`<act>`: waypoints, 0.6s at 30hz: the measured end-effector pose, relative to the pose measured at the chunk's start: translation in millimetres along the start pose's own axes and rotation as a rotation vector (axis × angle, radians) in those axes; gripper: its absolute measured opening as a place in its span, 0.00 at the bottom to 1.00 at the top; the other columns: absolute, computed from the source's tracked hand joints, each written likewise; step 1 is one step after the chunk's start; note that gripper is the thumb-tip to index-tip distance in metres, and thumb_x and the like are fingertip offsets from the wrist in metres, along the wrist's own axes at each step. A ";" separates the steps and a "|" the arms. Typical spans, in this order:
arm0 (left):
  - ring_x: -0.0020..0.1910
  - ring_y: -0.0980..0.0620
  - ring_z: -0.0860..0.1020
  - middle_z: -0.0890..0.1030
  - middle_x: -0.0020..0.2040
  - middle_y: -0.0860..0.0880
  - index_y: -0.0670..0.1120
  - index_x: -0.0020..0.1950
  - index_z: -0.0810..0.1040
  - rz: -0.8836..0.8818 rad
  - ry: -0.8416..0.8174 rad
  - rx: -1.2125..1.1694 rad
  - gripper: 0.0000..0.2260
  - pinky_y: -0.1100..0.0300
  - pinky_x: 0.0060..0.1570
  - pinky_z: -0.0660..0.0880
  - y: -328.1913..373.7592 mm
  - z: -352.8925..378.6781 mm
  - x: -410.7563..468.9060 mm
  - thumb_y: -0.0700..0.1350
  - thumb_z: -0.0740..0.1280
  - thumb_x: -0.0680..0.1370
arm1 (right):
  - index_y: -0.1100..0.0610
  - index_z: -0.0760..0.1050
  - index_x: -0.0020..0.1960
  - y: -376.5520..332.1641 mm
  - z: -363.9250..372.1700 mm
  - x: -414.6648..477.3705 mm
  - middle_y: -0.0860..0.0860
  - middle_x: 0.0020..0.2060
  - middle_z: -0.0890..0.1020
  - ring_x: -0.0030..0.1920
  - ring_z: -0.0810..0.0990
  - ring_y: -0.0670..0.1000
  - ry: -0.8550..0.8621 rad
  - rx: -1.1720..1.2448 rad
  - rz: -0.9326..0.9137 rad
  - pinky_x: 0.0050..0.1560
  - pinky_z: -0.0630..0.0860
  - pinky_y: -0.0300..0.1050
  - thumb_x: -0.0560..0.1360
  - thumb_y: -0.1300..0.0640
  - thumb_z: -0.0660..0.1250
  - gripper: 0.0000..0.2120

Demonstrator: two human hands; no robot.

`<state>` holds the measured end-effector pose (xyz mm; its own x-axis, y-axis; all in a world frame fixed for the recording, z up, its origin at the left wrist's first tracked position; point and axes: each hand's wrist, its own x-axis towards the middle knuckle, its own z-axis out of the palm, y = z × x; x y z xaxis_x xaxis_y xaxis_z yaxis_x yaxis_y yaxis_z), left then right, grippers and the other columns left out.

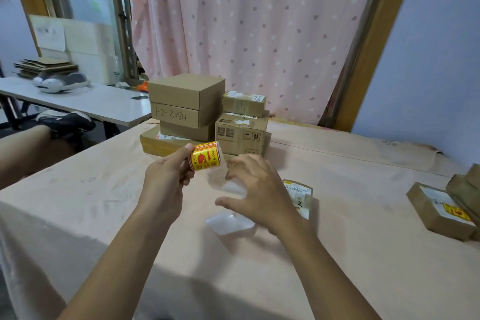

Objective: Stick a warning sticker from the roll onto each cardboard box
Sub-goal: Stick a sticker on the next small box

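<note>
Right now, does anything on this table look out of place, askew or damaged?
Little. A clear scrap lies loose on the table by the right hand, likely backing peeled from the roll. In the back stack, wider boxes sit on a narrower one, slightly skewed. No damage or spill shows.

Stacked boxes [205, 112] behind roll [205, 156], on table [337, 254]

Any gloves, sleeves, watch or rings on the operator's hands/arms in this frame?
None visible. Left hand and right hand are ungloved, with no rings showing on the fingers and no watch or band at either wrist. Both arms are bare as far as the frame shows; no sleeve edge is in view.
</note>
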<state>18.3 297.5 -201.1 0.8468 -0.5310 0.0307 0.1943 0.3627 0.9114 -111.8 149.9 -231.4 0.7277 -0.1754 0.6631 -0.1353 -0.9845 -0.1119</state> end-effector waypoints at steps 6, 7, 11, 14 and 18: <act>0.33 0.54 0.70 0.76 0.30 0.50 0.42 0.42 0.85 0.152 0.072 0.217 0.13 0.64 0.37 0.67 -0.7 10.9 1.3 0.51 0.72 0.79 | 0.51 0.77 0.41 -15.1 -13.7 2.3 0.43 0.42 0.83 0.50 0.79 0.49 0.108 0.208 0.023 0.56 0.75 0.54 0.73 0.51 0.71 0.06; 0.32 0.57 0.71 0.77 0.29 0.52 0.43 0.42 0.85 0.195 0.065 0.261 0.11 0.68 0.34 0.68 -2.1 12.8 1.4 0.49 0.72 0.78 | 0.51 0.78 0.41 -18.7 -20.6 5.6 0.43 0.41 0.83 0.48 0.78 0.49 0.114 0.216 0.012 0.55 0.75 0.52 0.73 0.51 0.71 0.05; 0.31 0.59 0.71 0.78 0.30 0.52 0.44 0.37 0.85 0.269 -0.113 0.408 0.11 0.66 0.33 0.67 -8.6 15.7 -0.2 0.46 0.73 0.78 | 0.53 0.79 0.45 -21.4 -48.2 25.2 0.46 0.42 0.82 0.49 0.76 0.50 0.115 0.077 -0.077 0.53 0.68 0.44 0.76 0.50 0.68 0.07; 0.32 0.56 0.70 0.78 0.30 0.51 0.45 0.38 0.86 0.242 -0.267 0.469 0.11 0.65 0.34 0.66 -12.2 15.7 -4.5 0.47 0.71 0.79 | 0.52 0.78 0.46 -11.8 -56.9 35.8 0.47 0.43 0.82 0.50 0.75 0.50 0.097 -0.021 -0.043 0.54 0.69 0.46 0.77 0.47 0.65 0.09; 0.36 0.53 0.70 0.75 0.33 0.47 0.45 0.44 0.86 0.191 -0.452 0.383 0.13 0.60 0.39 0.65 -17.1 14.5 -10.5 0.51 0.67 0.81 | 0.51 0.79 0.45 8.4 -55.7 35.3 0.45 0.43 0.81 0.49 0.74 0.49 0.125 -0.090 0.011 0.52 0.65 0.43 0.77 0.47 0.68 0.08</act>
<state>-1.1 285.8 -211.1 0.5396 -0.7859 0.3019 -0.2025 0.2270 0.9526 -124.7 135.9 -167.7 0.6375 -0.1785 0.7495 -0.2064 -0.9768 -0.0570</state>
